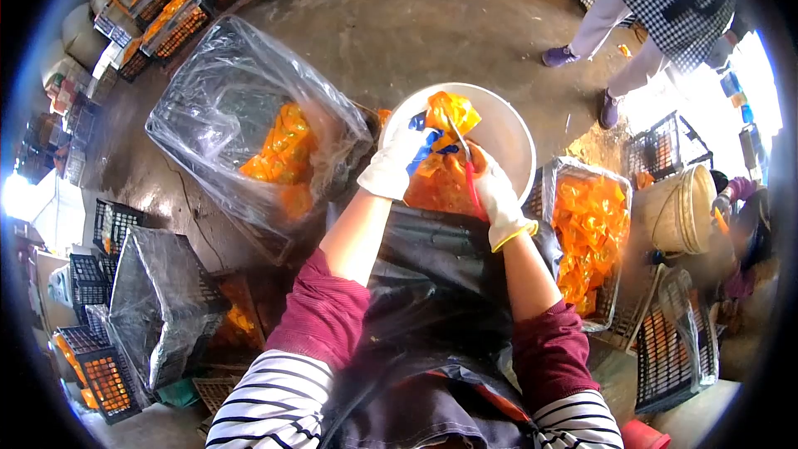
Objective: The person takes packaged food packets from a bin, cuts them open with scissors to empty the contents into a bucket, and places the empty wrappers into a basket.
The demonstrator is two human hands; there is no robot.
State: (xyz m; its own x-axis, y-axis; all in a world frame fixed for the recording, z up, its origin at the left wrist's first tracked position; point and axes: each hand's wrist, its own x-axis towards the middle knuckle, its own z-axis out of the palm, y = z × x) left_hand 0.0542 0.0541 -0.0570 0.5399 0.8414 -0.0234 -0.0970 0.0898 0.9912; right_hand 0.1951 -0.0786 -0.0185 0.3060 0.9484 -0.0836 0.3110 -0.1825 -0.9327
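Note:
My left hand (397,160), in a white glove with blue fingertips, is closed on a glossy orange piece (451,111) over a white bucket (519,137). The piece looks like soft peel or flesh; its exact kind is unclear. My right hand (494,191), in a white glove with a yellow cuff, grips a slim knife (474,187) with a red handle. Its blade points up and touches or crosses the orange piece. More orange pieces lie in the bucket below my hands. A black apron (432,283) covers my lap, against the bucket's near side.
At left stands a crate lined with clear plastic (216,100), orange pieces inside. A crate heaped with orange pieces (588,237) is close on my right, beside a cream bucket (683,208). Black crates (677,349) stand around. A person in a checked garment (665,0) stands at upper right.

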